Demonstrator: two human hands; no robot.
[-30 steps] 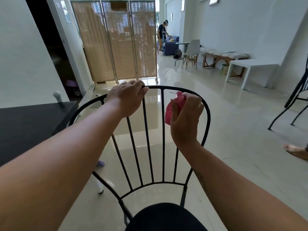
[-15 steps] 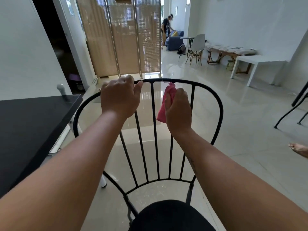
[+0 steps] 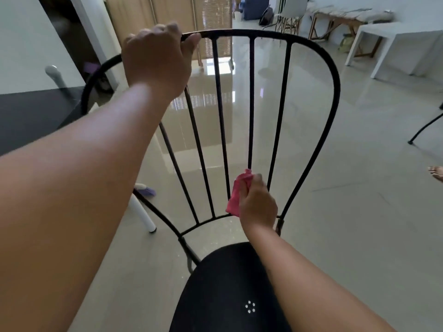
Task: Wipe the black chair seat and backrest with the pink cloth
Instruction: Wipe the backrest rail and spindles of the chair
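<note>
fingers of the right hand (image 3: 257, 207) are curled round the pink cloth (image 3: 236, 200) and squeeze it in a bunch. the cloth is pressed on the low end of one thin bar (image 3: 251, 104) of the backrest (image 3: 268, 35). that is the second bar from the right, and the cloth sits just above the curved bottom rail (image 3: 206, 221). a bit of cloth sticks up over the knuckles and a bit hangs down on the left of the hand.

the left hand (image 3: 155, 61) is up high. its fingers are bent over the top of the backrest near the left corner and grip it. the thumb tip lies along the rail.

under the right arm is the round black seat (image 3: 223, 283). it has a small ring of white dots (image 3: 250, 307) on it.

the chair stands on a shiny pale floor (image 3: 359, 212). a black table (image 3: 28, 116) is close on the left. a white leg (image 3: 143, 214) stands beside the chair with something purple (image 3: 146, 188) by it. far off are a tan folding screen (image 3: 172, 15), a white table (image 3: 395, 39) and a wooden bench (image 3: 347, 17). bare toes (image 3: 435, 172) peek in at the right edge.
</note>
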